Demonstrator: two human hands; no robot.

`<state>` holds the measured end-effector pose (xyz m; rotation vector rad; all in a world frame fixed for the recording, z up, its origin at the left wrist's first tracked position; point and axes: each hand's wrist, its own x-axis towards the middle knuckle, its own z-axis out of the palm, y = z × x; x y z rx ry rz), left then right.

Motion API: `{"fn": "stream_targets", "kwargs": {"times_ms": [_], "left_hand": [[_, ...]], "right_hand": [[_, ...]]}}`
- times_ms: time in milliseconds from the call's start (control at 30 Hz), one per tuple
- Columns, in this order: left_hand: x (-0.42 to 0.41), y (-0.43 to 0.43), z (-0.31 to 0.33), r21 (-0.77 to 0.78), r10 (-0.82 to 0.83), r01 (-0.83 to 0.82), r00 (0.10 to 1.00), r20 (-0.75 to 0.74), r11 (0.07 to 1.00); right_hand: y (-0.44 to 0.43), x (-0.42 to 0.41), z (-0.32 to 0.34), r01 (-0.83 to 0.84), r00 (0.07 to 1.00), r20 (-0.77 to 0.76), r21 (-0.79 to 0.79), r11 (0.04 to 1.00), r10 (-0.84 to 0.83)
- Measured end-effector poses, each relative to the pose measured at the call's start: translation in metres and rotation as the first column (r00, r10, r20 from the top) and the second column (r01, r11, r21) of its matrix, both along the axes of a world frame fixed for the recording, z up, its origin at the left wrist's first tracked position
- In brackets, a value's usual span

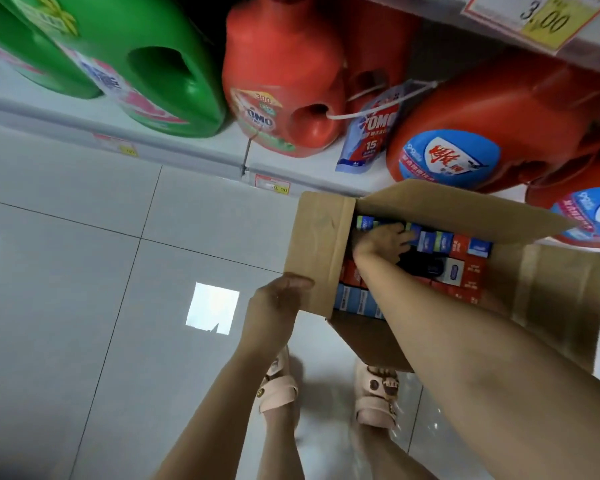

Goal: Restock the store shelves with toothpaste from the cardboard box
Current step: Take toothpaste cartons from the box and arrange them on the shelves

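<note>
- The cardboard box (430, 209) sits nearly full of toothpaste packs (465, 244); restocking seems barely begun.
- Left hand (274, 306) pinches a flap (319, 251).
- Right hand (383, 242) reaches among the packs; its grip cannot be told.

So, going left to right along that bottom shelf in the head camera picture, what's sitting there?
Green detergent jug → red OMO jug → small blue OMO refill pouch → big red jug with a blue label. Below these, the open cardboard box stands against the shelf.
</note>
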<state>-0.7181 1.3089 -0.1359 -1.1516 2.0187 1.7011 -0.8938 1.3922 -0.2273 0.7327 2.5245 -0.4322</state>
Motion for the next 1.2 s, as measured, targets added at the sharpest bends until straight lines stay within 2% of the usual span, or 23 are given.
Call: {"fn": "stream_targets", "kwargs": {"times_ms": [167, 400, 533, 633, 733, 800, 833, 900, 933, 1033, 1133, 1200], "left_hand": [[0.002, 0.002, -0.003, 0.017, -0.016, 0.016, 1.000, 0.023, 1.000], [-0.004, 0.015, 0.010, 0.049, 0.070, -0.074, 0.994, 0.085, 0.996], [-0.006, 0.035, 0.029, -0.057, 0.082, -0.071, 0.973, 0.217, 0.996], [-0.006, 0.053, 0.066, -0.137, 0.207, -0.176, 0.942, 0.263, 0.975], [-0.010, 0.070, 0.111, -0.094, 0.370, -0.358, 0.890, 0.266, 0.929], [-0.014, 0.080, 0.145, 0.059, 0.466, -0.498, 0.842, 0.274, 0.865], [-0.017, 0.085, 0.161, 0.181, 0.532, -0.589, 0.798, 0.282, 0.788], [-0.020, 0.095, 0.191, 0.404, 0.634, -0.713, 0.698, 0.332, 0.573], [-0.022, 0.101, 0.205, 0.487, 0.642, -0.714, 0.686, 0.343, 0.503], [-0.032, 0.115, 0.250, 0.656, 0.605, -0.648, 0.715, 0.349, 0.387], [-0.045, 0.127, 0.297, 0.714, 0.638, -0.628, 0.694, 0.334, 0.309], [-0.054, 0.131, 0.326, 0.750, 0.703, -0.611, 0.649, 0.291, 0.254]], "right_hand": [[0.003, -0.003, -0.008, 0.050, 0.979, 0.202, -0.138, 0.989, -0.021], [0.038, -0.004, 0.022, 0.020, 0.987, 0.159, -0.198, 0.980, 0.012], [0.050, 0.000, 0.063, 0.030, 0.991, 0.137, -0.275, 0.961, 0.009], [0.064, 0.001, 0.107, 0.068, 0.992, 0.124, -0.334, 0.940, -0.027], [0.088, 0.001, 0.156, 0.151, 0.986, 0.132, -0.433, 0.888, -0.103], [0.106, 0.000, 0.193, 0.197, 0.979, 0.152, -0.507, 0.839, -0.138], [0.112, 0.000, 0.216, 0.202, 0.978, 0.155, -0.548, 0.812, -0.138], [0.121, 0.003, 0.267, 0.191, 0.980, 0.161, -0.640, 0.744, -0.113], [0.127, 0.005, 0.293, 0.182, 0.982, 0.167, -0.682, 0.708, -0.091], [0.142, 0.012, 0.363, 0.123, 0.984, 0.179, -0.766, 0.631, 0.025], [0.151, 0.023, 0.427, 0.106, 0.973, 0.202, -0.820, 0.562, 0.110], [0.154, 0.032, 0.465, 0.084, 0.970, 0.187, -0.858, 0.507, 0.156]]}}
